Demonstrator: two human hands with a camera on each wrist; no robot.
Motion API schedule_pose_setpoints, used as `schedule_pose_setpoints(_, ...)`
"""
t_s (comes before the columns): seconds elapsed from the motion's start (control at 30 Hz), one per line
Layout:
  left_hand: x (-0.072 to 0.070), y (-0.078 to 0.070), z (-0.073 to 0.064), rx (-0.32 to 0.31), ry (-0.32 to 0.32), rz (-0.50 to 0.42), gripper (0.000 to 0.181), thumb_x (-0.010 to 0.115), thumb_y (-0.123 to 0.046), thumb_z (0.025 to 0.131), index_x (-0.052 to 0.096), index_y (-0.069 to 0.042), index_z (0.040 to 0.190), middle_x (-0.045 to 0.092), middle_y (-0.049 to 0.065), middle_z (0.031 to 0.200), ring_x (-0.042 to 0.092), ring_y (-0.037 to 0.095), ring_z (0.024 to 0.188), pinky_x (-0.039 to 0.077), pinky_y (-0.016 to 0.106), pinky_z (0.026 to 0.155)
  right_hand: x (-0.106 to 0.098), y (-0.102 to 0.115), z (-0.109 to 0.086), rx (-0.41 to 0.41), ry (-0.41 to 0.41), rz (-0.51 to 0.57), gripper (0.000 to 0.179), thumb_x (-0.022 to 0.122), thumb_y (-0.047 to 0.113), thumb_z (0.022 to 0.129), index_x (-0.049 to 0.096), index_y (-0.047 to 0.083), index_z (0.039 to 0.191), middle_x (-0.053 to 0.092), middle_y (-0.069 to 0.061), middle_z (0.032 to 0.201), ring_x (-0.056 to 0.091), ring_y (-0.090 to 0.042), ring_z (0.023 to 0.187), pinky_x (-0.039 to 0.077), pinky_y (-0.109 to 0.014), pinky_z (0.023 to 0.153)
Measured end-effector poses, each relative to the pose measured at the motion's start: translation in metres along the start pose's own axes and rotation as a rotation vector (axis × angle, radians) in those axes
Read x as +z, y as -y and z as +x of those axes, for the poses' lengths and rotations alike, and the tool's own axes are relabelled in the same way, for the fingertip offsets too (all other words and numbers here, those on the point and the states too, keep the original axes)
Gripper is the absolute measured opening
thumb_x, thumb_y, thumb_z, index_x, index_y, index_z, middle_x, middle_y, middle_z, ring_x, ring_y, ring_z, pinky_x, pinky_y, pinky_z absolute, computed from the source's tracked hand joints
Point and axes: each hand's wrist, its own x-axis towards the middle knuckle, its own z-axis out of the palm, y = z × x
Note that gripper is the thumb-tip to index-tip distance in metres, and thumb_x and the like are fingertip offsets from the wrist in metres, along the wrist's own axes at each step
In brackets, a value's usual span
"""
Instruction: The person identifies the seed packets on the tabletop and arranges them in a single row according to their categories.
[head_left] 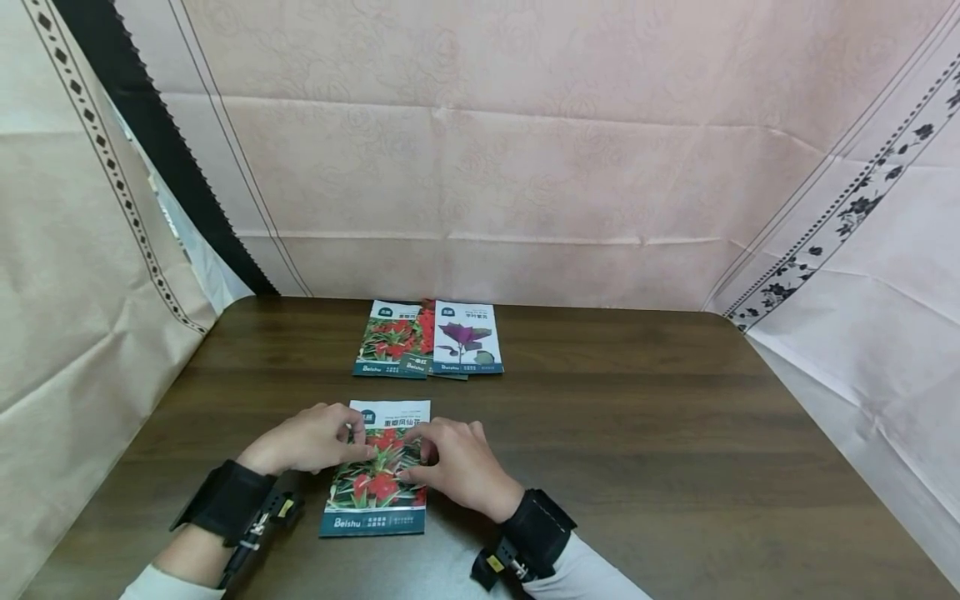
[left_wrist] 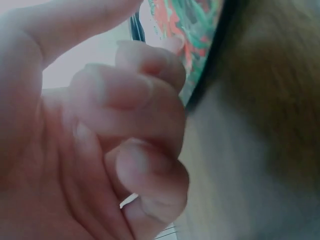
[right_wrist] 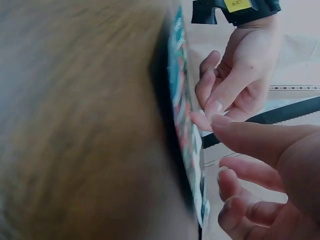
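A seed packet (head_left: 373, 522) with red flowers, a white top and a teal bottom band lies face up on the table before me. Over its left side is my left hand (head_left: 318, 437), its thumb at the packet's face and the other fingers loosely curled. From the right, my right hand (head_left: 459, 462) reaches over the packet with thumb and index finger spread apart. Neither hand is seen gripping it. In the right wrist view the right hand's fingers (right_wrist: 250, 172) bend loosely beside the packet (right_wrist: 181, 95). Curled fingers partly cover the packet (left_wrist: 197, 30) in the left wrist view.
Farther back on the wooden table (head_left: 637, 433) lie overlapping packets: a red-flower one (head_left: 382, 337) at left, one with a purple plant (head_left: 468, 337) at right, and another partly hidden between them. Patterned cloth (head_left: 487, 183) hangs behind the table and at both sides.
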Motion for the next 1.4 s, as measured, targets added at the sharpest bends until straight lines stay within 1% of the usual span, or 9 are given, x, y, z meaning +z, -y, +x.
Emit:
schedule_pose_setpoints(0.1,-0.002,-0.002,-0.001,0.028,-0.003,0.015,0.027,0.064,-0.045,0.081,0.060,-0.018,0.080,0.051,-0.002,0.061,0.047,0.013,0.047,0.033,0.026,0.045,-0.005,0.001,0.000,-0.017,-0.031,0.020,0.036,0.072,0.038,0.075,0.065,0.024,0.107,0.054,0.011,0.073,0.045,-0.002,0.063,0.026,-0.028,0.068)
schedule_pose_setpoints(0.23,-0.003,-0.006,-0.003,0.050,-0.019,0.031,0.029,0.062,-0.047,0.082,0.061,-0.019,0.082,0.052,-0.002,0.065,0.047,0.013,0.053,0.033,0.026,0.048,-0.012,-0.001,0.001,-0.007,-0.049,0.042,0.035,0.071,0.036,0.077,0.064,0.022,0.108,0.056,0.011,0.076,0.045,-0.001,0.065,0.026,-0.028,0.070)
schedule_pose_setpoints(0.57,-0.009,-0.018,-0.004,0.099,-0.129,0.034,0.023,0.061,-0.040,0.085,0.063,-0.017,0.091,0.052,-0.003,0.061,0.047,0.012,0.051,0.034,0.024,0.046,-0.034,-0.007,0.000,-0.004,-0.129,0.106,0.031,0.068,0.034,0.081,0.064,0.020,0.108,0.061,0.007,0.085,0.051,-0.001,0.068,0.030,-0.030,0.077)
schedule_pose_setpoints(0.67,-0.011,-0.022,-0.002,0.107,-0.149,0.023,0.024,0.059,-0.041,0.086,0.063,-0.018,0.091,0.052,-0.003,0.059,0.046,0.012,0.050,0.034,0.024,0.046,-0.041,-0.009,0.001,-0.007,-0.167,0.118,0.029,0.068,0.034,0.081,0.064,0.022,0.107,0.061,0.006,0.085,0.051,-0.004,0.069,0.037,-0.028,0.073)
schedule_pose_setpoints(0.8,-0.012,-0.026,0.002,0.105,-0.174,0.018,0.026,0.059,-0.044,0.086,0.063,-0.018,0.090,0.052,-0.002,0.061,0.047,0.013,0.052,0.035,0.026,0.047,-0.050,-0.010,0.002,-0.015,-0.210,0.128,0.028,0.069,0.034,0.081,0.064,0.022,0.106,0.061,0.005,0.084,0.051,-0.006,0.069,0.043,-0.023,0.063)
schedule_pose_setpoints(0.87,-0.012,-0.029,0.004,0.108,-0.190,0.021,0.027,0.059,-0.044,0.086,0.063,-0.018,0.090,0.053,-0.002,0.064,0.047,0.013,0.055,0.037,0.027,0.049,-0.054,-0.010,0.002,-0.016,-0.225,0.142,0.028,0.069,0.032,0.080,0.064,0.021,0.106,0.060,0.005,0.084,0.052,-0.007,0.070,0.044,-0.022,0.062)
schedule_pose_setpoints(1.07,-0.014,-0.036,0.012,0.144,-0.227,0.009,0.027,0.059,-0.043,0.086,0.063,-0.017,0.091,0.056,-0.002,0.070,0.048,0.014,0.062,0.039,0.028,0.055,-0.063,-0.010,0.004,0.002,-0.263,0.174,0.028,0.070,0.031,0.080,0.064,0.019,0.105,0.060,0.007,0.085,0.053,-0.008,0.074,0.047,-0.022,0.065)
schedule_pose_setpoints(1.23,-0.016,-0.042,0.017,0.168,-0.247,-0.012,0.022,0.059,-0.041,0.087,0.062,-0.018,0.088,0.054,-0.002,0.066,0.048,0.013,0.058,0.039,0.028,0.053,-0.068,-0.011,0.005,0.004,-0.293,0.200,0.029,0.069,0.031,0.081,0.064,0.016,0.105,0.061,0.004,0.087,0.055,-0.009,0.076,0.049,-0.021,0.069)
schedule_pose_setpoints(1.4,-0.018,-0.048,0.022,0.185,-0.258,-0.027,0.023,0.058,-0.041,0.087,0.061,-0.019,0.084,0.052,-0.002,0.062,0.048,0.013,0.054,0.038,0.027,0.051,-0.073,-0.012,0.006,0.014,-0.324,0.237,0.031,0.069,0.029,0.081,0.063,0.016,0.108,0.061,0.000,0.091,0.057,-0.011,0.078,0.050,-0.021,0.071)
